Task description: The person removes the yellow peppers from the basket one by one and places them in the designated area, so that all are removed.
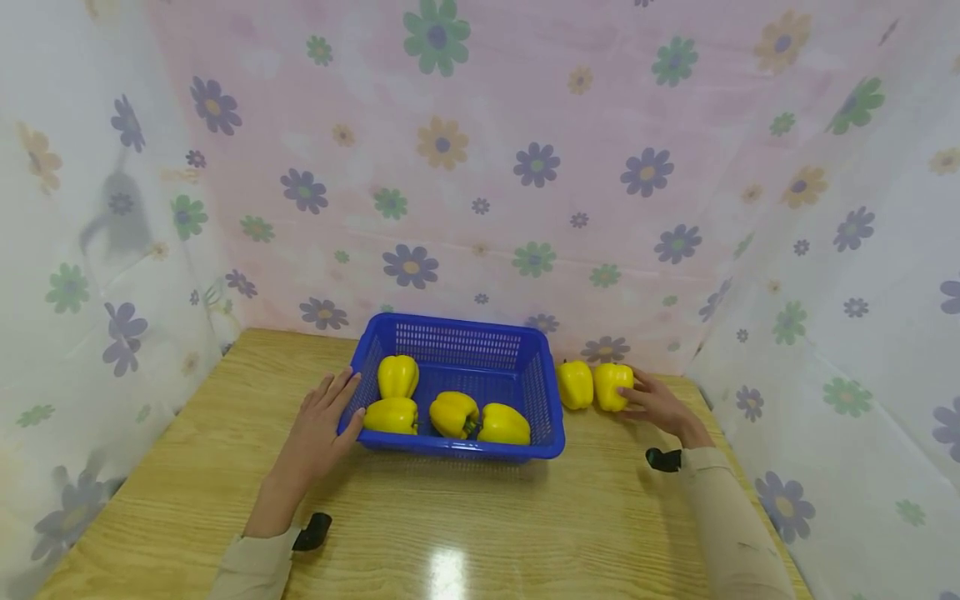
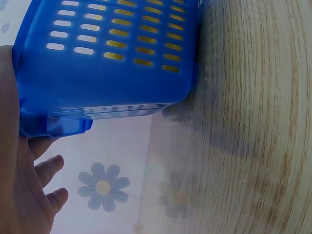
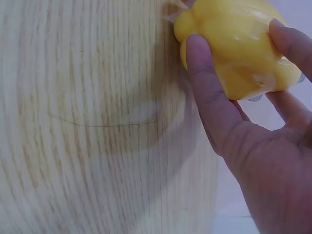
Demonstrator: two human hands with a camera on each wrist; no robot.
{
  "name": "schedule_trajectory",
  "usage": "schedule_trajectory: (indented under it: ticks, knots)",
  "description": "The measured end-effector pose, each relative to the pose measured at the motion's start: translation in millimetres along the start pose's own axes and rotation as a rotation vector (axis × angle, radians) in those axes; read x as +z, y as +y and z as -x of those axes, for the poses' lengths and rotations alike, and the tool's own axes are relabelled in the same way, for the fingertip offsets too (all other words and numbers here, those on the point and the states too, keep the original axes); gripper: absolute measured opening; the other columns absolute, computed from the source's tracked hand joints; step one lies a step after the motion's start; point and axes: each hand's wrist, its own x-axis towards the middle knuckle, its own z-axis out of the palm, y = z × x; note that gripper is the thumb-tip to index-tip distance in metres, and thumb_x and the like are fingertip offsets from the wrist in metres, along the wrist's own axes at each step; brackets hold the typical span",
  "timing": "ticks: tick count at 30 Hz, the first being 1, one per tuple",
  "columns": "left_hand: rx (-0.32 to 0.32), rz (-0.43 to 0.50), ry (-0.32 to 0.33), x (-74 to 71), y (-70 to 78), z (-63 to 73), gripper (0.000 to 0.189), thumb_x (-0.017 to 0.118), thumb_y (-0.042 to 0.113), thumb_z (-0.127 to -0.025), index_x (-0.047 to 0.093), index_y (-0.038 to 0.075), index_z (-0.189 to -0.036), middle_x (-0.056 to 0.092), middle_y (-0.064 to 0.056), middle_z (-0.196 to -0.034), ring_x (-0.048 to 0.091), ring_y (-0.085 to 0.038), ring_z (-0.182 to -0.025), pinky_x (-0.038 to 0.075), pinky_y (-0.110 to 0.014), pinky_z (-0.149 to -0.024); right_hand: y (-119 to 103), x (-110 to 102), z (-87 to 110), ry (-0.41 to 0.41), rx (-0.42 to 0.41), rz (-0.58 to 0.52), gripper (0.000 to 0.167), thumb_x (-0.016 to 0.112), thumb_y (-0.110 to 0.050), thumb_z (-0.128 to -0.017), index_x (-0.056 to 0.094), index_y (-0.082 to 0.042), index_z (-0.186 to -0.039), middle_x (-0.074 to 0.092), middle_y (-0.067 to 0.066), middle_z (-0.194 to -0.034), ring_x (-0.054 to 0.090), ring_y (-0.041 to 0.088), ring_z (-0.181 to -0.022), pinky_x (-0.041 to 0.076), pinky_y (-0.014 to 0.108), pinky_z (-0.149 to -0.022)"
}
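1. R hand (image 1: 663, 408): thumb + fingers partly closed, gripping outer yel. pepper (image 1: 612, 388), abt 3 o'clock of blue basket (image 1: 450, 447); can't tell if pepper's lifted.
2. L hand (image 1: 318, 425): fingers loosely extended, slightly apart, resting on basket's rim at approx. 8–9 o'clock.
3. Inner yel. pepper (image 1: 575, 385): also 3 o'clock, btwn basket & outer pepper, just beside both.
4. In basket, yel. too: 9 o'clock pepper (image 1: 398, 377), 8 o'clock pepper (image 1: 391, 415), 6 o'clock pepper (image 1: 453, 414), 4 o'clock pepper (image 1: 505, 425).
5. Basket's on wood-grain tbl (image 1: 450, 508); floral cloth (image 1: 495, 83) at 12.
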Motion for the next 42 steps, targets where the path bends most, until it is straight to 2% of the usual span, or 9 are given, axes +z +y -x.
schedule_trajectory:
  ticks: [6,13,18,26,29,37,42]
  knots:
    - [0.000,0.010,0.009,2.2,-1.3,0.5,0.059,0.049,0.033,-0.106,0.040,0.003,-0.156,0.033,-0.018,-0.164,0.021,-0.048,-0.152,0.017,-0.071,-0.118,-3.5,-1.0,-3.4,-0.046,0.016,0.001,0.079,0.048,-0.020,-0.109,-0.008,-0.005,-0.163,-0.002,0.035,-0.165,0.039,0.054,-0.139,0.048,0.056,-0.107]
    - [0.002,0.000,0.010,3.7,-1.2,0.9,0.059,0.049,0.033,-0.106,0.040,0.004,-0.156,0.034,-0.017,-0.164,0.022,-0.048,-0.151,0.018,-0.072,-0.118,-2.6,-1.1,-4.7,-0.102,0.027,-0.015,0.075,0.045,-0.017,-0.110,-0.008,-0.004,-0.162,0.012,0.040,-0.161,0.053,0.042,-0.132,0.048,0.056,-0.107]
    - [0.001,0.000,0.006,3.7,-1.3,0.8,0.059,0.050,0.032,-0.106,0.039,0.005,-0.156,0.033,-0.017,-0.164,0.020,-0.048,-0.152,0.017,-0.071,-0.118,-1.5,-0.9,-4.9,-0.100,0.054,-0.036,0.077,0.044,-0.018,-0.110,-0.011,-0.005,-0.162,0.010,0.040,-0.161,0.056,0.034,-0.129,0.048,0.055,-0.107]
    - [-0.002,-0.011,-0.005,2.0,-0.9,1.2,0.059,0.048,0.035,-0.107,0.038,0.005,-0.157,0.032,-0.017,-0.164,0.017,-0.046,-0.154,0.015,-0.070,-0.119,0.2,-1.5,-6.4,-0.079,0.072,-0.081,0.077,0.044,-0.016,-0.110,-0.013,-0.006,-0.162,0.010,0.039,-0.161,0.055,0.031,-0.130,0.048,0.053,-0.108]
    - [-0.003,-0.014,-0.009,0.5,0.7,1.8,0.059,0.049,0.034,-0.106,0.038,0.004,-0.157,0.032,-0.018,-0.164,0.016,-0.046,-0.154,0.015,-0.070,-0.119,0.6,-1.6,-6.7,-0.073,0.074,-0.079,0.078,0.044,-0.017,-0.110,-0.013,-0.006,-0.162,0.011,0.039,-0.161,0.055,0.032,-0.130,0.049,0.053,-0.107]
    - [0.008,-0.013,0.006,-1.5,2.4,2.2,0.058,0.051,0.029,-0.106,0.040,0.003,-0.156,0.034,-0.019,-0.163,0.019,-0.048,-0.152,0.016,-0.072,-0.118,-1.4,-0.1,-5.1,-0.066,0.081,-0.083,0.078,0.044,-0.016,-0.110,-0.012,-0.009,-0.163,0.012,0.040,-0.160,0.047,0.045,-0.137,0.049,0.054,-0.107]
    - [0.007,-0.018,0.001,-0.8,1.6,1.8,0.058,0.051,0.029,-0.105,0.039,0.003,-0.156,0.033,-0.018,-0.164,0.019,-0.048,-0.152,0.016,-0.071,-0.118,-0.5,-0.4,-4.6,-0.063,0.080,-0.083,0.078,0.044,-0.016,-0.110,-0.012,-0.010,-0.163,0.014,0.040,-0.160,0.049,0.044,-0.136,0.049,0.054,-0.107]
